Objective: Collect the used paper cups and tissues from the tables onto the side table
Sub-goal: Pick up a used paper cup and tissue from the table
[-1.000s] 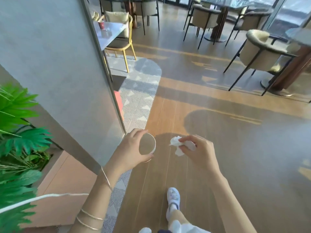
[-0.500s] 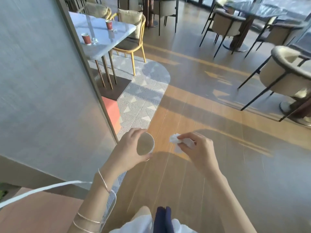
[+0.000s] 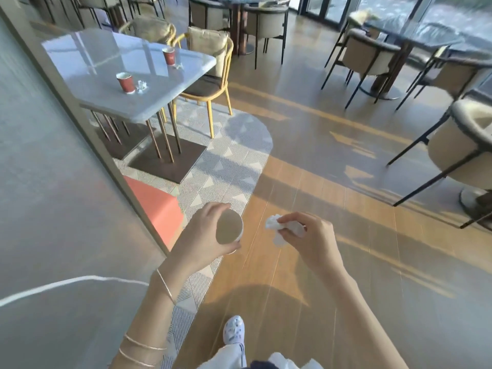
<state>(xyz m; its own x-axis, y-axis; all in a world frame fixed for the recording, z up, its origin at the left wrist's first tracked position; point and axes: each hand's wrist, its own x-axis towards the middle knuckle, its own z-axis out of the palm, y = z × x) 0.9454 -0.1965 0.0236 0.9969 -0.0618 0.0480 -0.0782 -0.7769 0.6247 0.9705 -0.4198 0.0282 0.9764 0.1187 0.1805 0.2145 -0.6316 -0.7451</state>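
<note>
My left hand (image 3: 202, 235) holds a paper cup (image 3: 229, 230) tilted so its open mouth faces me. My right hand (image 3: 311, 235) pinches a crumpled white tissue (image 3: 274, 226). Both hang over the wooden floor in front of me. Ahead on the left stands a pale marble table (image 3: 101, 65). On it are a red paper cup (image 3: 125, 82) with a small crumpled tissue (image 3: 141, 86) beside it, and a second red cup (image 3: 168, 55) with another tissue (image 3: 179, 66) near the far edge.
A grey wall (image 3: 53, 182) with a metal edge post runs along my left. Yellow-framed chairs (image 3: 210, 73) sit behind the marble table, on a patterned rug (image 3: 226, 166). An orange block (image 3: 157, 206) lies by the post. Dark tables with beige armchairs (image 3: 463, 145) fill the right and back.
I have walked forward past the wall's corner. The plant has dropped out of view and the marble table with its cups has come closer. Both hands keep their hold.
</note>
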